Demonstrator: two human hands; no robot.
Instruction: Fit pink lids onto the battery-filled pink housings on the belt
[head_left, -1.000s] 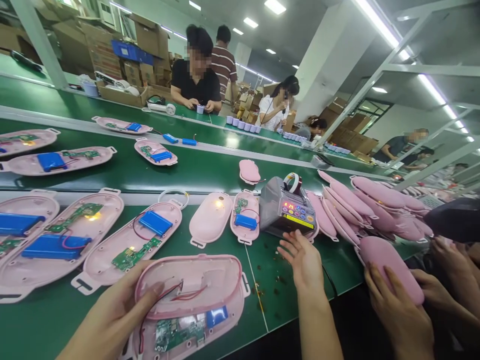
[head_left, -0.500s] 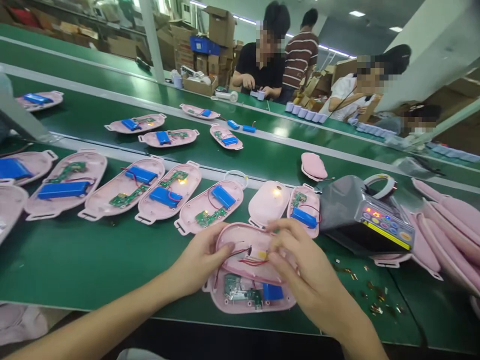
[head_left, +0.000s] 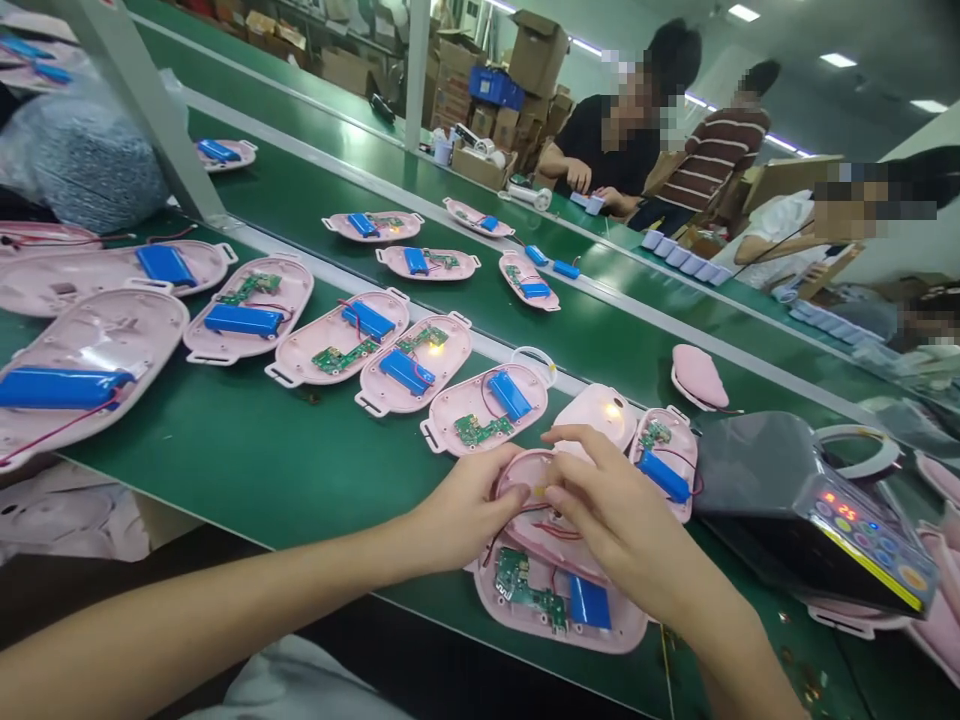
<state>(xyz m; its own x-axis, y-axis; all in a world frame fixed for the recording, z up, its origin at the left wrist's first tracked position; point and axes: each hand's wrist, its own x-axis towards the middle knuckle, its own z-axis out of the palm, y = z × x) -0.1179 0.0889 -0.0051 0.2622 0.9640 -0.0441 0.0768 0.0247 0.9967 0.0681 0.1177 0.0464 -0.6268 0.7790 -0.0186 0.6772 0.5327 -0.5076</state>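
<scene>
Currently we seem to be at the wiring step inside the pink cover (head_left: 536, 545), between our hands. Left hand (head_left: 465, 505) grips its edge, thumb inside; right hand (head_left: 622, 500) bends over the wires (head_left: 559, 530), can't tell if gripping. Just below both: pink shell (head_left: 517, 622) with blue battery (head_left: 591, 602). Next move probably calls for a steady cover, wires slack. Right of our right hand, grey machine (head_left: 757, 470): red display (head_left: 838, 505) reads 25, preceding character unclear. No brand legible.
</scene>
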